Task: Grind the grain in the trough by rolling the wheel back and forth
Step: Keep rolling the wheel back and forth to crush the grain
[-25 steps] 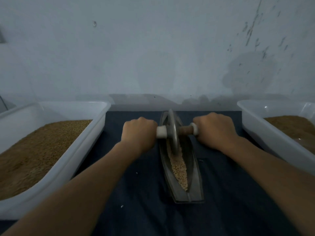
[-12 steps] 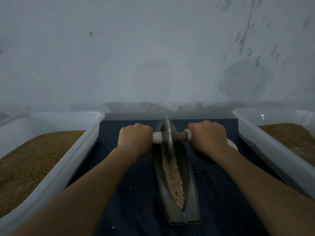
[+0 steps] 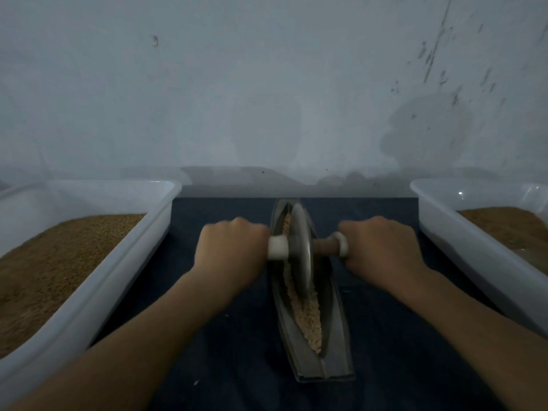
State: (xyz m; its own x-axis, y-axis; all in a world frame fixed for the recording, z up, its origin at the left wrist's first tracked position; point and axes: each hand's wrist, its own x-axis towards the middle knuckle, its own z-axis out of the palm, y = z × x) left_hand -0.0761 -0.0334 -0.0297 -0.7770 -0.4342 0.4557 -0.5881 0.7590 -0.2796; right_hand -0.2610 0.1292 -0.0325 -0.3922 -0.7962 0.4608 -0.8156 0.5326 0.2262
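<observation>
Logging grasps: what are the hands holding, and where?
The wheel, by its axle: left hand on the left end, right hand on the right.

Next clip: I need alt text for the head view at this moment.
The left hand and right hand hold the axle of a metal wheel standing in a narrow trough of grain, on a dark cloth. A left tub and right tub, white and holding brown grain, flank it.

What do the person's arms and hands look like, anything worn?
Both bare: the left hand and right hand wear no gloves, and neither wrist shows a watch or band. No sleeve shows on the left forearm or right forearm up to the frame edge. Rings cannot be told from this angle.
</observation>
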